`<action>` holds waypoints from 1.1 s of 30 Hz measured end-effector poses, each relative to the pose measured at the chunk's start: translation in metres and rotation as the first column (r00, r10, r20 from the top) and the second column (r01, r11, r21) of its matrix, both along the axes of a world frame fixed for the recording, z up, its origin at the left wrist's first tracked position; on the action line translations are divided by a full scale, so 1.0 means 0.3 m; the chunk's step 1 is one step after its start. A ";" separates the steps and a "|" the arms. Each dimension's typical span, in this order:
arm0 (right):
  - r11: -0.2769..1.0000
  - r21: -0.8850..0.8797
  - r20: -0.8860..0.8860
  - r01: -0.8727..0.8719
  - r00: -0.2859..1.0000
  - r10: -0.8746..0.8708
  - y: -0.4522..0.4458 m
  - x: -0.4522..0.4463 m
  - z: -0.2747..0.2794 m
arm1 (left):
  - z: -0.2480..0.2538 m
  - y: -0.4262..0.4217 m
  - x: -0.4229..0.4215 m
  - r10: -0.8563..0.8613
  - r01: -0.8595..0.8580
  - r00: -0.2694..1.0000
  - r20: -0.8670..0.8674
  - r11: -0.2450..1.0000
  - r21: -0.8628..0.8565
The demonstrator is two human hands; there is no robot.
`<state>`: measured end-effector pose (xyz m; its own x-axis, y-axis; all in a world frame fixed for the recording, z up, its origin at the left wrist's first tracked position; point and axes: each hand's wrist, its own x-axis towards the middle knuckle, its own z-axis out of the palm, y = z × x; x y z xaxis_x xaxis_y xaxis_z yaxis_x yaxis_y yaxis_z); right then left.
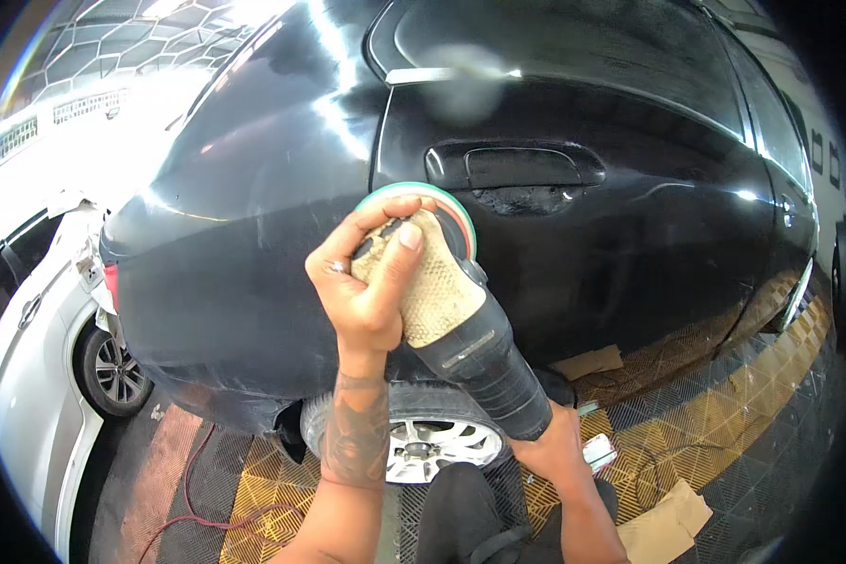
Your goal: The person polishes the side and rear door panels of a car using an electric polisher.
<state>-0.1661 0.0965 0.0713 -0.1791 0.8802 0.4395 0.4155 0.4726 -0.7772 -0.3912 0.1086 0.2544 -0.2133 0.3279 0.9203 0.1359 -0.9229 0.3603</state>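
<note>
A car polisher (484,357) with a worn beige head cover and a black body slants across the middle of the view. My left hand (362,282) is closed around its head, thumb on top and fingers over the far side. Lower right, my right hand (556,444) grips the rear end of the body. The green-edged round pad (390,191) lies against or very near the dark car's side (254,282), just left of the door handle (522,169); whether it touches cannot be seen. Whitish smears (526,199) show below the handle.
Below my arms is the car's rear wheel (442,442) with a white rim. A white car (42,310) stands at the left. Cardboard (667,526), a small white box (599,452) and a red hose (193,479) lie on the patterned floor tiles.
</note>
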 end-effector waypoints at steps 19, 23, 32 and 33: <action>0.999 -0.041 -0.009 -0.015 1.000 0.014 0.016 0.090 -0.015 | -0.032 0.031 0.067 0.074 -0.072 0.996 -0.051 0.996 0.052; 0.998 0.053 -0.003 -0.030 1.000 0.031 0.059 0.036 -0.026 | -0.029 0.017 0.012 0.077 -0.076 0.997 -0.015 0.994 0.076; 0.994 0.107 -0.040 -0.026 0.999 0.031 0.065 0.004 0.007 | 0.057 0.041 0.003 0.050 -0.038 0.995 -0.092 0.990 0.133; 0.996 0.082 -0.051 -0.035 0.998 0.039 0.057 0.002 0.010 | 0.065 0.040 0.016 0.085 -0.064 0.985 -0.148 0.988 0.142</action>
<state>-0.1656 0.1136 0.0741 -0.1858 0.8344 0.5190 0.3560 0.5494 -0.7559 -0.3864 0.1207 0.2739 -0.0855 0.1855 0.9789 0.2502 -0.9470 0.2013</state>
